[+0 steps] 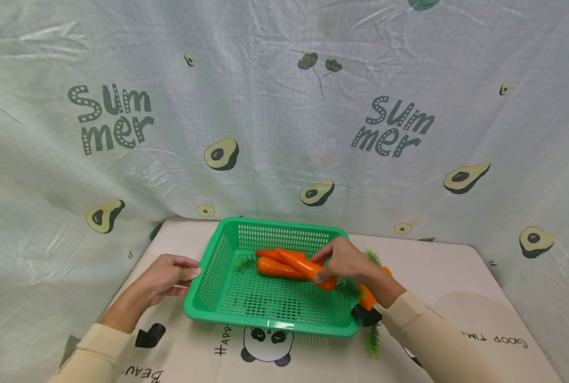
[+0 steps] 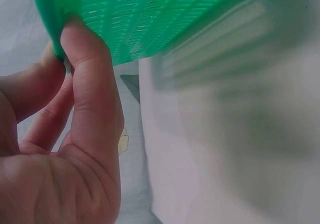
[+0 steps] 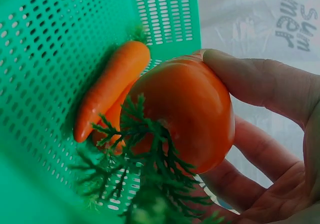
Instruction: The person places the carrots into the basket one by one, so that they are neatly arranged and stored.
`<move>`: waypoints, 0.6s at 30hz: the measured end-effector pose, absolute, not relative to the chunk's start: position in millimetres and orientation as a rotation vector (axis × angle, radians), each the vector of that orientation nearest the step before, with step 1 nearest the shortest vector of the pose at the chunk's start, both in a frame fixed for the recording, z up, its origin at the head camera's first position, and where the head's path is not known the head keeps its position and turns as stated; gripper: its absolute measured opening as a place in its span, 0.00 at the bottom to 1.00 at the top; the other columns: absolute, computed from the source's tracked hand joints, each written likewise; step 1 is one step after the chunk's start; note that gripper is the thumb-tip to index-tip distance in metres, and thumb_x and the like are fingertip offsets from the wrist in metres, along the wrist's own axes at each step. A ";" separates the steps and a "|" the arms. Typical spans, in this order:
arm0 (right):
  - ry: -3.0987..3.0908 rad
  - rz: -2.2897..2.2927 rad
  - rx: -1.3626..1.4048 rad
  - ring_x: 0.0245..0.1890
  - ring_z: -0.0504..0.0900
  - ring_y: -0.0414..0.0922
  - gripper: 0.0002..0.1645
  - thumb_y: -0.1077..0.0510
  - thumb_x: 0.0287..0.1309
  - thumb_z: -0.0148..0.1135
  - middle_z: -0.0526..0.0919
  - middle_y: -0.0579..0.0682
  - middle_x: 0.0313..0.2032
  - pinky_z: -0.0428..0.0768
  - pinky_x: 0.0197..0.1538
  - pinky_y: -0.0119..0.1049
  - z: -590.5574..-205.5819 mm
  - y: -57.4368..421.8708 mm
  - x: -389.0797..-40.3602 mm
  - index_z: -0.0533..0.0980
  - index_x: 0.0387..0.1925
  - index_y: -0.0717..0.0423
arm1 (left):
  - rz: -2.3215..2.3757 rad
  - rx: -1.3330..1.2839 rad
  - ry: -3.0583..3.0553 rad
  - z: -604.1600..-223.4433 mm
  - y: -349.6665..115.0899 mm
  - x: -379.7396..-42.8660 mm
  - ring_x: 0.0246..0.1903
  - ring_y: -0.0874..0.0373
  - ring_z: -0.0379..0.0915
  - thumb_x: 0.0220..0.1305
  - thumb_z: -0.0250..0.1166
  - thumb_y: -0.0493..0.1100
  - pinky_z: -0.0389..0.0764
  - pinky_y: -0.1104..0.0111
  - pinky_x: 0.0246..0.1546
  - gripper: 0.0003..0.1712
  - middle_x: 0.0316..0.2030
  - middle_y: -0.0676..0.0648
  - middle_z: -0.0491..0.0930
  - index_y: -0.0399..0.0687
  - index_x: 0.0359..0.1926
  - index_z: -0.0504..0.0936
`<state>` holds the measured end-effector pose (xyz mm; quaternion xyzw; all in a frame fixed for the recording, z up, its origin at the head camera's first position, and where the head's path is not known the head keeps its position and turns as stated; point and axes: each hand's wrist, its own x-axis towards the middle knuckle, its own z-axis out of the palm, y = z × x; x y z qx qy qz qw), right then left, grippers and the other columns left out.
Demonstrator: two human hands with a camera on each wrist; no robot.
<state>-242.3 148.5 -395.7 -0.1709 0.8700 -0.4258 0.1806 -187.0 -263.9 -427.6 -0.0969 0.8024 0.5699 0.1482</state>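
A green perforated plastic basket sits tilted over the table. My left hand grips its left rim, thumb and fingers pinching the edge in the left wrist view. Inside the basket, my right hand holds a carrot by its thick, leafy end. Up close in the right wrist view, the held carrot's round top faces the camera with green leaves hanging from it. Other carrots lie on the basket floor beneath it, leaves pointing left.
More orange carrots with green leaves lie on the table right of the basket, partly hidden by the right forearm. The light table cover carries a printed panda. A printed curtain hangs close behind the table.
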 end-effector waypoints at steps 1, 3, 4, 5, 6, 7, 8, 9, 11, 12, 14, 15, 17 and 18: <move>2.463 -1.197 -0.487 0.44 0.87 0.47 0.24 0.67 0.40 0.81 0.90 0.57 0.49 0.88 0.46 0.43 -396.0 146.9 -242.8 0.89 0.45 0.59 | 1.639 -0.279 2.309 -427.6 -263.9 -187.0 0.31 0.58 0.83 0.74 0.64 0.37 0.88 0.66 0.32 0.22 0.32 0.50 0.85 0.26 0.62 0.77; 2.464 -1.191 -0.487 0.44 0.87 0.47 0.24 0.68 0.40 0.81 0.90 0.58 0.50 0.88 0.45 0.43 -396.7 143.4 -243.4 0.89 0.45 0.60 | 1.638 -0.283 2.311 -427.7 -263.8 -187.1 0.31 0.58 0.83 0.74 0.64 0.37 0.88 0.66 0.32 0.22 0.32 0.49 0.85 0.26 0.62 0.77; 2.464 -1.191 -0.484 0.44 0.87 0.48 0.24 0.68 0.39 0.81 0.90 0.58 0.50 0.89 0.44 0.43 -397.5 141.7 -243.7 0.89 0.44 0.60 | 1.638 -0.285 2.312 -427.7 -263.8 -187.0 0.31 0.58 0.82 0.74 0.64 0.37 0.88 0.66 0.32 0.22 0.32 0.49 0.85 0.26 0.62 0.77; 2.467 -1.190 -0.485 0.44 0.87 0.48 0.24 0.68 0.39 0.81 0.90 0.58 0.50 0.89 0.44 0.43 -398.1 140.1 -244.2 0.89 0.44 0.60 | 1.638 -0.287 2.311 -427.8 -263.8 -186.9 0.31 0.58 0.82 0.74 0.64 0.38 0.88 0.66 0.32 0.23 0.32 0.49 0.85 0.26 0.63 0.77; 2.472 -1.186 -0.484 0.44 0.87 0.48 0.24 0.69 0.39 0.81 0.90 0.58 0.50 0.89 0.44 0.43 -398.6 138.3 -244.6 0.89 0.44 0.60 | 1.639 -0.286 2.311 -427.8 -263.8 -186.8 0.31 0.58 0.82 0.74 0.64 0.38 0.88 0.66 0.32 0.23 0.33 0.49 0.85 0.26 0.63 0.77; 2.478 -1.177 -0.494 0.45 0.87 0.48 0.24 0.69 0.39 0.81 0.90 0.58 0.51 0.89 0.44 0.43 -399.4 136.9 -245.4 0.90 0.44 0.59 | 1.639 -0.285 2.310 -427.8 -263.9 -186.8 0.32 0.58 0.82 0.74 0.64 0.38 0.88 0.66 0.33 0.23 0.33 0.49 0.85 0.26 0.63 0.77; 2.487 -1.164 -0.499 0.46 0.87 0.49 0.24 0.68 0.39 0.81 0.90 0.58 0.50 0.89 0.45 0.44 -400.0 135.5 -245.9 0.90 0.44 0.59 | 1.639 -0.286 2.309 -427.6 -263.9 -186.7 0.32 0.58 0.82 0.74 0.64 0.38 0.88 0.66 0.33 0.23 0.33 0.49 0.85 0.26 0.63 0.77; 2.494 -1.150 -0.503 0.46 0.87 0.49 0.24 0.68 0.39 0.81 0.90 0.57 0.50 0.89 0.46 0.44 -401.1 134.1 -246.7 0.90 0.44 0.58 | 1.638 -0.284 2.309 -427.5 -263.9 -186.5 0.32 0.58 0.82 0.74 0.64 0.38 0.88 0.66 0.33 0.23 0.33 0.50 0.85 0.26 0.63 0.77; 2.502 -1.126 -0.515 0.47 0.87 0.49 0.23 0.68 0.39 0.82 0.90 0.56 0.50 0.88 0.48 0.44 -402.7 131.1 -248.3 0.90 0.44 0.57 | 1.635 -0.284 2.310 -427.1 -263.9 -186.2 0.32 0.58 0.82 0.74 0.64 0.38 0.88 0.66 0.32 0.23 0.33 0.49 0.85 0.26 0.63 0.77; 2.503 -1.116 -0.526 0.47 0.87 0.49 0.23 0.68 0.39 0.82 0.90 0.55 0.49 0.88 0.48 0.44 -403.6 129.8 -249.0 0.90 0.44 0.57 | 1.633 -0.284 2.311 -427.0 -263.9 -186.1 0.32 0.58 0.82 0.74 0.64 0.37 0.88 0.66 0.32 0.23 0.33 0.49 0.85 0.26 0.63 0.77; 2.496 -1.106 -0.536 0.46 0.87 0.49 0.23 0.69 0.39 0.82 0.91 0.55 0.48 0.88 0.48 0.44 -404.9 126.9 -250.4 0.90 0.43 0.58 | 1.630 -0.284 2.314 -426.8 -263.8 -185.9 0.32 0.58 0.82 0.74 0.64 0.37 0.88 0.66 0.32 0.23 0.33 0.49 0.85 0.26 0.63 0.77; 2.487 -1.107 -0.538 0.45 0.87 0.49 0.24 0.69 0.39 0.83 0.91 0.56 0.48 0.88 0.47 0.44 -405.7 125.5 -251.2 0.90 0.43 0.58 | 1.631 -0.282 2.316 -426.8 -263.8 -186.0 0.32 0.58 0.82 0.74 0.64 0.37 0.88 0.66 0.32 0.23 0.33 0.49 0.85 0.26 0.63 0.77; 2.475 -1.110 -0.540 0.45 0.87 0.48 0.24 0.69 0.39 0.82 0.91 0.56 0.48 0.89 0.46 0.43 -407.1 122.7 -252.6 0.90 0.44 0.59 | 1.635 -0.281 2.316 -426.8 -263.7 -185.9 0.32 0.58 0.82 0.74 0.64 0.37 0.88 0.66 0.32 0.23 0.33 0.49 0.85 0.26 0.63 0.77; 2.469 -1.113 -0.548 0.44 0.87 0.48 0.24 0.70 0.39 0.82 0.91 0.56 0.47 0.89 0.45 0.44 -408.1 121.6 -253.4 0.89 0.44 0.59 | 1.636 -0.278 2.317 -426.9 -263.7 -185.9 0.32 0.58 0.82 0.74 0.64 0.37 0.88 0.66 0.32 0.23 0.33 0.49 0.85 0.26 0.63 0.77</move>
